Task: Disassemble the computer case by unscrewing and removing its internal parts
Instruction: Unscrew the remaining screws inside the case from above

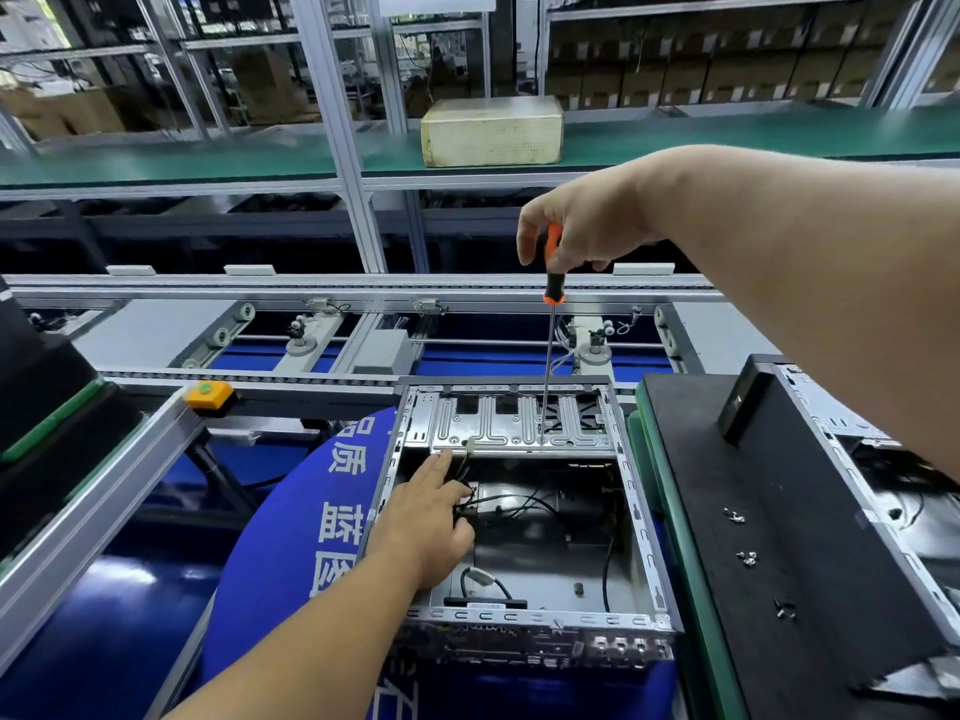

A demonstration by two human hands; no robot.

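Computer case [644, 517]: we see it open-topped at the centre of the workstation, its rear ports facing us, resting on a blue printed surface [291, 511] beside the conveyor line [311, 350].
Drive bracket [519, 423]: we note a silver stamped plate spanning the far end of the case, above the dark interior.
Screwdriver [550, 324]: we find it upright, orange-and-black handle uppermost, its long shaft running down to the bracket; the tip meets the plate near its right half.
Right hand [587, 220]: our fingers curl round the top of the screwdriver handle, high above the case.
Left hand [431, 517]: we reach into the case's left side, index finger extended to the bracket's near edge; the remaining fingers lie among black cables [498, 504], and we cannot tell whether they grip any.
Loose screws [748, 558]: we count several small clusters on the black mat [779, 485] to the right of the case.
Second case [883, 491]: we see it at the far right, on that mat.
Cardboard box [491, 129]: on the green shelf behind.
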